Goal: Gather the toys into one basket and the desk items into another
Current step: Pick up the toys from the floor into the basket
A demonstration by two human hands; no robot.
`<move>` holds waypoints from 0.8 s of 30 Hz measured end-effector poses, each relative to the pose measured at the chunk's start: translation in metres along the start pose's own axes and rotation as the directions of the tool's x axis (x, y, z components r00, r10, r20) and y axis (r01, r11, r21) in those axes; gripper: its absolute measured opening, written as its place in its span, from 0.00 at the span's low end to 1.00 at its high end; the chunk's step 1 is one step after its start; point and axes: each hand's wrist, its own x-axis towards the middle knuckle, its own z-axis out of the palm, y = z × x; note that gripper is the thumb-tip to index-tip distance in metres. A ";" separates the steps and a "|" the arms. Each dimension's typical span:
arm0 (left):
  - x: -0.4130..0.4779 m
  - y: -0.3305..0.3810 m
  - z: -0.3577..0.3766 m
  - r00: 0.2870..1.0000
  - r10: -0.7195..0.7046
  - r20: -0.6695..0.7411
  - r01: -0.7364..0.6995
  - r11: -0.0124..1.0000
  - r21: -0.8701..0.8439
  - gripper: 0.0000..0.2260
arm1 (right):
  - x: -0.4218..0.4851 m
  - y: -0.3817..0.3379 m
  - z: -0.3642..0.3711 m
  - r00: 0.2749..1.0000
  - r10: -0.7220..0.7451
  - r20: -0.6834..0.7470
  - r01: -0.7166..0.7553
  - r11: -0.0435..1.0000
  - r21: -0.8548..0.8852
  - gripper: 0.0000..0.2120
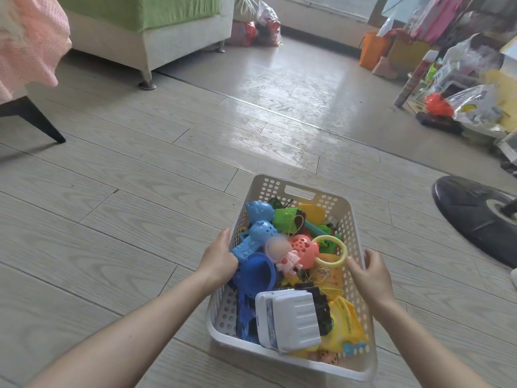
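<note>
Toys fill the white basket (354, 239), which stands on the wooden floor (140, 177) between our two hands. Our left hand (219, 261) grasps the left rim, thumb outside and fingers curled inside next to the blue toy (257, 239). Our right hand (369, 273) rests on the right rim with fingers partly curled; whether it is fully clenched we cannot tell. To lift well, we should close both hands firmly at the same height and keep the basket level, because the white truck (291, 320) lies high, nearer to us than both grips. The yellow ring (342, 254) sits just beside the right fingers.
</note>
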 end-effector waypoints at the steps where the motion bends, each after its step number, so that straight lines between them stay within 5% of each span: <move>1: -0.001 0.000 0.000 1.000 -0.005 0.000 0.005 1.000 -0.023 0.23 | 0.001 0.001 0.000 0.994 0.092 0.055 -0.097 0.992 0.080 0.21; 6: -0.005 0.001 -0.007 1.000 0.003 -0.022 -0.005 0.998 -0.055 0.23 | -0.002 -0.007 -0.003 0.979 0.162 0.127 -0.184 0.965 0.187 0.09; 16: -0.026 -0.008 -0.099 0.977 -0.067 -0.205 0.038 0.989 -0.144 0.19 | -0.013 -0.091 0.036 0.965 -0.022 0.261 -0.017 0.990 0.143 0.09; 24: -0.049 0.027 -0.210 0.919 -0.182 -0.350 0.086 0.958 -0.272 0.21 | -0.027 -0.216 0.066 0.871 -0.183 0.456 0.130 0.981 0.145 0.11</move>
